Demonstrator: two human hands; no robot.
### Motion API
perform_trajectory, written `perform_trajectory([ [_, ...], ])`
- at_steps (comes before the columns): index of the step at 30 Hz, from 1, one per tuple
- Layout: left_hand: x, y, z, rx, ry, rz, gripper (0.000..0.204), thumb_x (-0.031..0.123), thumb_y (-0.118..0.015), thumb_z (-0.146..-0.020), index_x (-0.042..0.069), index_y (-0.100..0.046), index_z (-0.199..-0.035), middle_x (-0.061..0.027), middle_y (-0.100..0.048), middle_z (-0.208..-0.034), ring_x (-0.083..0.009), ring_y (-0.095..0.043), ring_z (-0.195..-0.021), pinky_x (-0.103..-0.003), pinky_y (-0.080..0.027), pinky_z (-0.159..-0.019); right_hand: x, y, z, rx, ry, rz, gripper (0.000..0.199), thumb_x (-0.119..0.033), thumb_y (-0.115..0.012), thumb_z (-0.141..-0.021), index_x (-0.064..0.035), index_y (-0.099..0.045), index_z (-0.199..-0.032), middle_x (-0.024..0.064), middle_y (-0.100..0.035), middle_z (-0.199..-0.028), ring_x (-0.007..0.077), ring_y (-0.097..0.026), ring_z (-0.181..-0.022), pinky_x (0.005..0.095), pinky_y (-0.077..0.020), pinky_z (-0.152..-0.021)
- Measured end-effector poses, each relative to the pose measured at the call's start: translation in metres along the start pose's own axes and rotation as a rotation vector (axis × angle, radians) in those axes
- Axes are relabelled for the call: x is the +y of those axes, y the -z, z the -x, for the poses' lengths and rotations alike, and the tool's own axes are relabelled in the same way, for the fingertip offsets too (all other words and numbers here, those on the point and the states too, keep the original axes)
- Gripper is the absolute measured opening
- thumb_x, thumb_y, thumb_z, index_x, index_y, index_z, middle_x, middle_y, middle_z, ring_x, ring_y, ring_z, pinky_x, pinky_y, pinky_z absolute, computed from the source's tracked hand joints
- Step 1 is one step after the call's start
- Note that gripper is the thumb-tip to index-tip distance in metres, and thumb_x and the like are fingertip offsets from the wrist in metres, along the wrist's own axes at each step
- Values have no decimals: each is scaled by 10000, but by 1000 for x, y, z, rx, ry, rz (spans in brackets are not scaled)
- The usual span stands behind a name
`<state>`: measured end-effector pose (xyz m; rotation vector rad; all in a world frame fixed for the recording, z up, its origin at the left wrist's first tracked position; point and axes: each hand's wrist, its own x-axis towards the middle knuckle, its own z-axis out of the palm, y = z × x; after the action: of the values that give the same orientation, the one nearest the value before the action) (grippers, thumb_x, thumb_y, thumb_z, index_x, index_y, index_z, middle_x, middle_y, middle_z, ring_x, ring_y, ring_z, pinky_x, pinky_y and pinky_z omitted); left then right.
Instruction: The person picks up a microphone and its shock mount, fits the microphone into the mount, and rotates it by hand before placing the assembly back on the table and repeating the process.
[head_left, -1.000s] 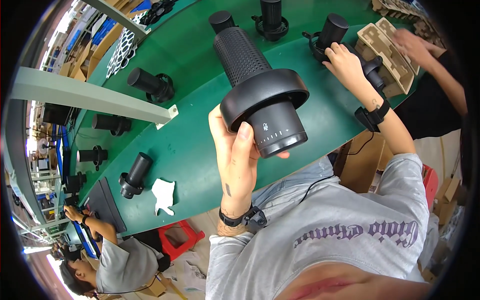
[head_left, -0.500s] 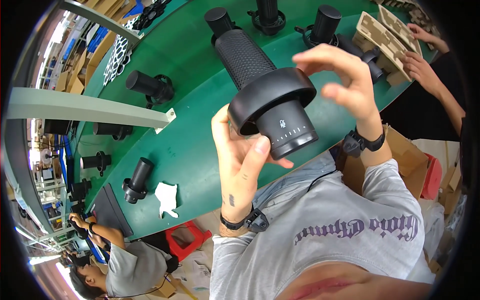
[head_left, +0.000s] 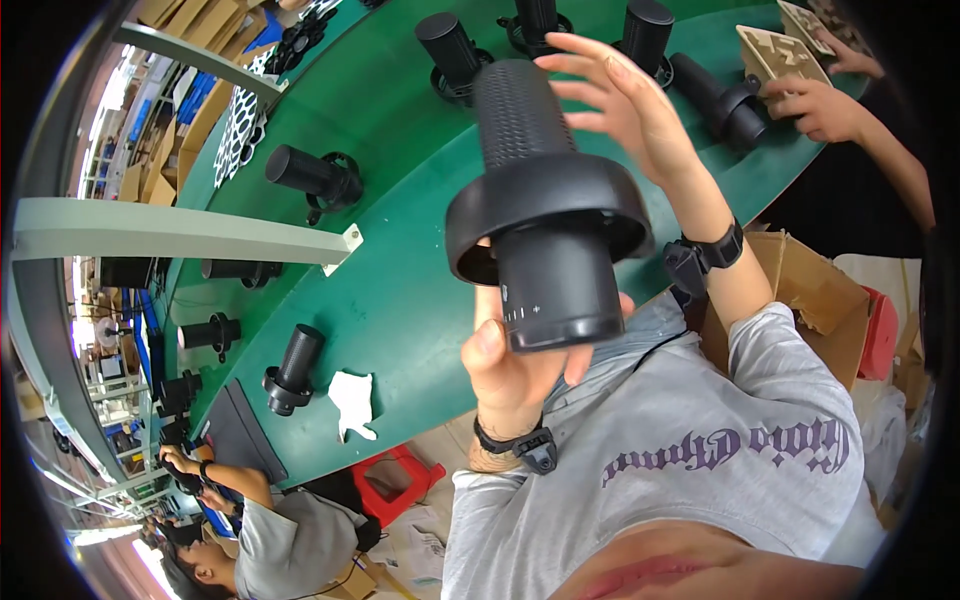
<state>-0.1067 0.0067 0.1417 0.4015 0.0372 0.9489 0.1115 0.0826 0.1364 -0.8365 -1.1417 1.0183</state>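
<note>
A large black microphone (head_left: 560,270) with a mesh upper body and a wide ring round its middle is held up over the green table. My left hand (head_left: 515,365) grips its lower end from below, thumb against the near side and fingers partly hidden behind it. Beside the mesh part, my right hand (head_left: 640,120) is open with fingers spread. Its fingertips are close to the mesh; whether they touch it I cannot tell. White marks show on the left of the lower barrel.
Several similar microphones, such as one at left (head_left: 315,180), stand or lie on the green table (head_left: 400,290). A white cloth (head_left: 353,403) and a dark mat (head_left: 243,430) lie near the left. At right, another person's hands hold moulded pulp trays (head_left: 780,55). A metal post (head_left: 190,230) crosses the left.
The microphone has turned about its length and stands more upright, its marks shifting left. My right hand has moved up to the mesh. The co-worker's trays have moved.
</note>
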Motion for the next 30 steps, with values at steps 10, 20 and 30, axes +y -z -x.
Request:
perform_trajectory([
  [10, -12, 9, 1, -69, 263, 110, 776, 404, -584, -862, -124, -301, -1355, -308, -519, -1190, -468, -551, -1147, -383, -639, -574, 8, -20, -19, -238, -61, -355, 398, -328, -423, -934, 19, -605, -1005, 119, -604, -837, 199, -629, -687, 274, -521, -625],
  [20, -10, 4, 1, -215, 657, 117, 980, 740, -432, -844, -33, -257, -1420, -396, -474, -1255, -333, -682, -878, -319, -595, -477, -6, -17, -25, -189, -249, 237, 418, -363, -527, -876, 0, -678, -733, 90, -624, -652, 132, -577, -595, 271, -471, -612],
  [30, -23, 7, 6, -263, 489, 551, 956, 750, -553, -757, -45, -349, -1247, -382, -563, -1052, -301, -673, -681, -325, -536, -375, 24, -13, -13, -334, -173, -531, 583, -398, -545, -883, 60, -507, -1241, 182, -627, -1043, 251, -666, -918, 311, -560, -766],
])
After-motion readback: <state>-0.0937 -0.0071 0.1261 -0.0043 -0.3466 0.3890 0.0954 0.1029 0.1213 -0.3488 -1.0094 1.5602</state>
